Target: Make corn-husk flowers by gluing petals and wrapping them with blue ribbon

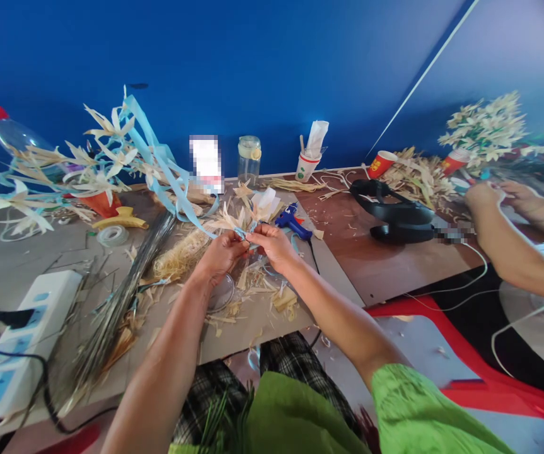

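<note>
My left hand (219, 257) and my right hand (273, 244) meet over the table, fingers pinched together at a light-blue ribbon (190, 217). From my fingers the ribbon loops up to the left, toward a spray of pale dried-husk flowers (119, 157). Just beyond my fingertips are cream husk petals (228, 215); whether they are joined to the piece in my hands I cannot tell. A blue glue gun (293, 222) lies right of my right hand. Under my wrists is a clear round dish (222, 295), partly covered by my left arm.
Thin dark wires (123, 302) lie in a bundle at left, near a tape roll (111, 236) and a white power strip (40, 328). Behind stand a glass bottle (249, 161) and a paper cup (307, 166). Rightward are a black visor-like object (394, 211) and another person's hands (484, 197).
</note>
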A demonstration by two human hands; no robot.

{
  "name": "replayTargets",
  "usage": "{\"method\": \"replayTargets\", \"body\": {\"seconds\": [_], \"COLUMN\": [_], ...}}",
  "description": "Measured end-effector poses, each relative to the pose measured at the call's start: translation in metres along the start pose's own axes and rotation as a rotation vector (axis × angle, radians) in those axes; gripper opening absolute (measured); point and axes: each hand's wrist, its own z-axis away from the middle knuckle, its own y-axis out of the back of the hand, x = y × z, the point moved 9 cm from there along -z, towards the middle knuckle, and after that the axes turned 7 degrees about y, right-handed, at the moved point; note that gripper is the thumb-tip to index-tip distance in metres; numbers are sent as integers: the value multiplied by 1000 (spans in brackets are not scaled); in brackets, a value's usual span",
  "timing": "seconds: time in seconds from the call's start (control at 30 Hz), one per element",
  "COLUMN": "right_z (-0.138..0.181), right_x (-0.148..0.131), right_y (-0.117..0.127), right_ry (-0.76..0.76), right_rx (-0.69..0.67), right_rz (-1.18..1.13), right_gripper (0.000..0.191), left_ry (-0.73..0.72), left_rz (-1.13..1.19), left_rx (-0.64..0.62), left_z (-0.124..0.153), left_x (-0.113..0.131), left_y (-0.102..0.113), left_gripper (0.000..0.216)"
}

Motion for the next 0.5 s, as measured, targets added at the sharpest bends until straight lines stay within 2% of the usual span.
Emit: {"method": "replayTargets", "body": {"seconds": [0.2, 0.5], "right_z": [1, 2], "right_x": [-15, -22], "right_y": [-1, -6], "right_ry": [147, 178], "right_rx": [2, -35], "right_rz": [45, -3], "right_gripper": [26, 29], "left_ry": [83, 88], "left_rz": [209, 315], "left_rx": [-50, -68], "left_z": [6, 10], "left_x": [3, 9], "left_y": [-5, -8], "left_gripper": [25, 23]}}
